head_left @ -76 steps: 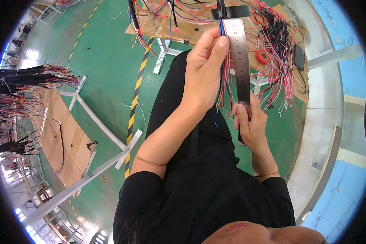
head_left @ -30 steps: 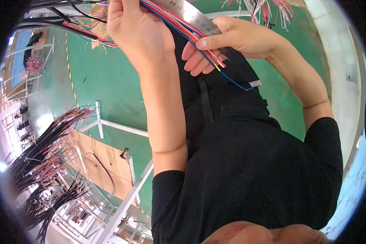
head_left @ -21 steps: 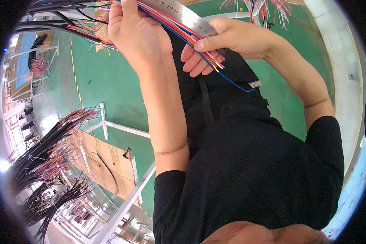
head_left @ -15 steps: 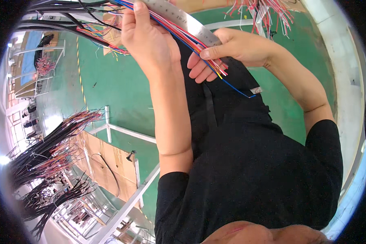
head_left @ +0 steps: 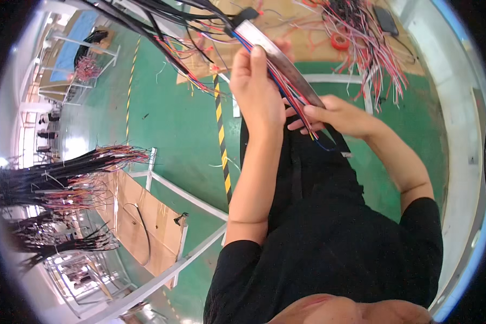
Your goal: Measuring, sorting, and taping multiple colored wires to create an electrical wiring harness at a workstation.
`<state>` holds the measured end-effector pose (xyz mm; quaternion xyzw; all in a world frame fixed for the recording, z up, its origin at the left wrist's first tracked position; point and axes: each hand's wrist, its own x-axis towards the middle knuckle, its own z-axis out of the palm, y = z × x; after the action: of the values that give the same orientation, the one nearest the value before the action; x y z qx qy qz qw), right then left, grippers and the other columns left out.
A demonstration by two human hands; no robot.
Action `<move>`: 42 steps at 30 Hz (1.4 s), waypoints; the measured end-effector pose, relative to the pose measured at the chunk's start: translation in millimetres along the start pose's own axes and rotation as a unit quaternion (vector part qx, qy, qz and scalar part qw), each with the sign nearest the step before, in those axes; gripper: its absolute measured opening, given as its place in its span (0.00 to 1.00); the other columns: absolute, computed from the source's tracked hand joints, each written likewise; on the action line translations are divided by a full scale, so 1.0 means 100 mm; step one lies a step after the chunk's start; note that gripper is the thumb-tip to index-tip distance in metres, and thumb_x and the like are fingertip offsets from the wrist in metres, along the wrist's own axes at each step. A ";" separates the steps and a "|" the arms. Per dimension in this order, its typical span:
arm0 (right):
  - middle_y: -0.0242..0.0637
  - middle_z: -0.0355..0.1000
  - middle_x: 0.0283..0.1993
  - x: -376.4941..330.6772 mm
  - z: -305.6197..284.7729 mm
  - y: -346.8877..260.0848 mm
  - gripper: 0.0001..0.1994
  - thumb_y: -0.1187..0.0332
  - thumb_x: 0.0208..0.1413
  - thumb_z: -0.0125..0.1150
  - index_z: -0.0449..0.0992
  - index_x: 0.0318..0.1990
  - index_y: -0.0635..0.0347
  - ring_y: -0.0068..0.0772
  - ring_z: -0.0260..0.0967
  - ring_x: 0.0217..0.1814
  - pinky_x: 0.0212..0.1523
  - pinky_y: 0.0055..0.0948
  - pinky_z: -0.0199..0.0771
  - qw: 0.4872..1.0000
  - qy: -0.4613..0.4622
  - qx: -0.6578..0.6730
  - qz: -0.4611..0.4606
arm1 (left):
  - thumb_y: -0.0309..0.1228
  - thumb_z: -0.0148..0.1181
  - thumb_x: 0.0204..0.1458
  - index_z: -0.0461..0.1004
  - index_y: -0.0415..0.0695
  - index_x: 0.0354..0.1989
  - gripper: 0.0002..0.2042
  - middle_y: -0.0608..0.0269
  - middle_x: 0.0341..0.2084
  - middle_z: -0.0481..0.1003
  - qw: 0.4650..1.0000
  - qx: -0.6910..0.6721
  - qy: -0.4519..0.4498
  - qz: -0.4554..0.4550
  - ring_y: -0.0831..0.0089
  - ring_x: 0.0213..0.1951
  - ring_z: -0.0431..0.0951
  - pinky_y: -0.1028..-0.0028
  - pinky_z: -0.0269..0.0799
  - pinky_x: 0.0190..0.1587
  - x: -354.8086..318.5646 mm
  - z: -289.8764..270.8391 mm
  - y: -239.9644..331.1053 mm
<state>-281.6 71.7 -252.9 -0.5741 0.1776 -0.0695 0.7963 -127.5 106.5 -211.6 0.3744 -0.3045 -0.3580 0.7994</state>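
A steel ruler (head_left: pixel 296 74) slants across the upper middle, alongside a bundle of thin red, white and blue wires (head_left: pixel 289 89). My left hand (head_left: pixel 258 92) is closed around both, its thumb pressed on top near the ruler's upper end. Farther down, my right hand (head_left: pixel 343 116) pinches the ruler's lower part, with its thumb on top and its fingers beneath the wire ends. One blue wire curls out past the other tips. The wires come out of a black cable sheath (head_left: pixel 229 26) just beyond my left hand.
Cardboard (head_left: pixel 302 51) covers the far worktop, bearing a red tape roll (head_left: pixel 339 41), a dark flat device (head_left: pixel 384 20) and a heap of red and white wires (head_left: pixel 362 48). Thick cable bundles (head_left: pixel 54 175) hang at the left above a white frame (head_left: pixel 189 195). Striped tape (head_left: pixel 221 129) marks the green floor.
The view has shifted, so both hands appear lower and farther right, and more of the cardboard worktop shows. Both hands keep hold of the ruler and wires.
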 end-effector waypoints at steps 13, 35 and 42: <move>0.49 0.71 0.51 -0.19 0.14 -0.11 0.22 0.63 0.64 0.50 0.61 0.61 0.66 0.40 0.71 0.48 0.49 0.31 0.68 0.764 0.340 -0.527 -0.149 | 0.31 0.44 0.65 0.67 0.36 0.50 0.12 0.54 0.39 0.76 0.998 -0.057 0.022 -0.025 0.65 0.44 0.79 0.67 0.76 0.48 -0.19 -0.22 0.11; 0.51 0.71 0.47 0.19 0.59 -0.23 0.24 0.62 0.67 0.45 0.54 0.65 0.65 0.45 0.73 0.45 0.45 0.35 0.70 0.774 0.341 -0.481 -0.230 | 0.33 0.49 0.64 0.71 0.36 0.51 0.14 0.66 0.40 0.75 1.000 -0.008 0.003 -0.005 0.83 0.40 0.73 0.79 0.71 0.45 -0.31 -0.11 0.13; 0.51 0.72 0.47 0.21 0.62 -0.19 0.22 0.60 0.67 0.44 0.57 0.63 0.62 0.46 0.74 0.45 0.43 0.36 0.71 0.784 0.351 -0.460 -0.225 | 0.32 0.49 0.64 0.71 0.36 0.51 0.14 0.71 0.34 0.73 1.000 -0.017 -0.004 0.007 0.87 0.35 0.70 0.82 0.68 0.40 -0.32 -0.10 0.12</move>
<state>-237.9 113.7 -222.0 -0.8318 0.3216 -0.3536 0.2822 -133.3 141.4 -214.4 0.3573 -0.3037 -0.3589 0.8070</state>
